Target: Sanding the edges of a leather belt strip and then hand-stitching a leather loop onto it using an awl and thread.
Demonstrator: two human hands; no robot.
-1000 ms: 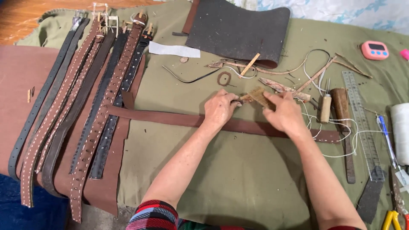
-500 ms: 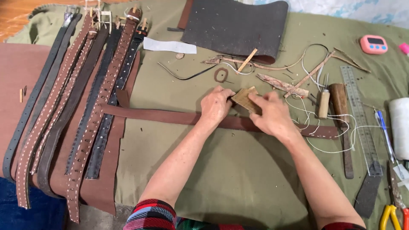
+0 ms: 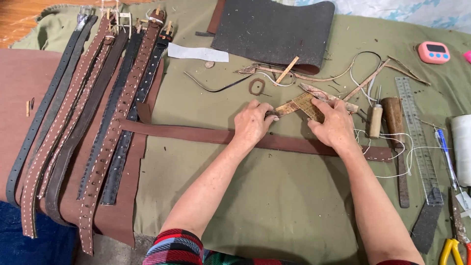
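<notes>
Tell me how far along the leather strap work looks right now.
Done: a row of stitched, buckled belts lies at the left. In hand: left hand and right hand hold a small tan leather piece over the long brown strap. Left: that strap shows no stitching or buckle; white thread lies loose at its right end.

place: leather workshop | signs: stitched belts (image 3: 73,137), metal ruler (image 3: 417,137), awl (image 3: 376,120), thread spool (image 3: 462,147)

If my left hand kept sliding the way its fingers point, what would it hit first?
The left hand points up and right, so it would probably first meet the small tan leather piece at its fingertips.
</notes>
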